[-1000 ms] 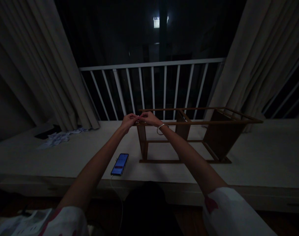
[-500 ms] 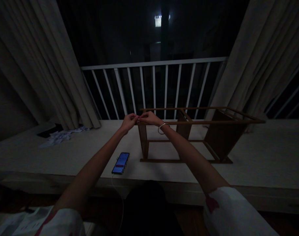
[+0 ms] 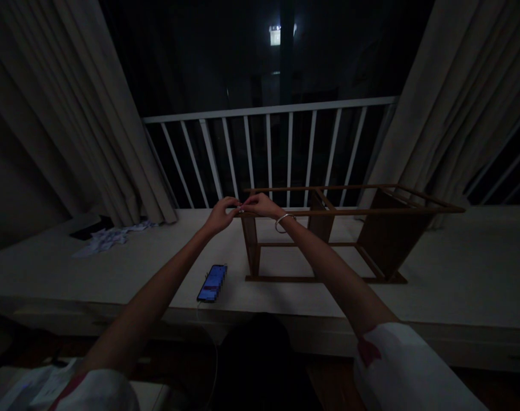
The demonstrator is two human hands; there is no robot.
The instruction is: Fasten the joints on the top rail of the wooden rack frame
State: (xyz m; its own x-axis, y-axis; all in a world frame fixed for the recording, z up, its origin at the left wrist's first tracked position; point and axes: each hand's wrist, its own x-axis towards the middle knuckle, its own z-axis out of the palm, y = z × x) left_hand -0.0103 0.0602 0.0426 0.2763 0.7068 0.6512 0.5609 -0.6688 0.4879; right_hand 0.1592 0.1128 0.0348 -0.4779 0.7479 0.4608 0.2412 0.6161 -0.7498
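Note:
A brown wooden shelf frame [image 3: 371,212] lies on its side on a pale ledge [image 3: 165,274]. At its near upper left corner, my two hands meet fingertip to fingertip. My left hand [image 3: 222,216] is closed in a loose pinch at the end of the rail. Beside it my right hand [image 3: 261,205], with a bangle [image 3: 281,224] at the wrist, pinches at the same spot, just over the rail. A tiny shiny thing [image 3: 241,209] shows between the fingertips; it is too small and dark to name.
A lit phone [image 3: 212,283] with a cable lies left of the frame, near the ledge's front edge. Crumpled white scraps [image 3: 108,238] lie farther left. White railing [image 3: 268,109] and curtains [image 3: 127,142] stand behind. The room is dim.
My left hand has shifted slightly left and its fingers have loosened a little. My right hand stays at the corner of the frame.

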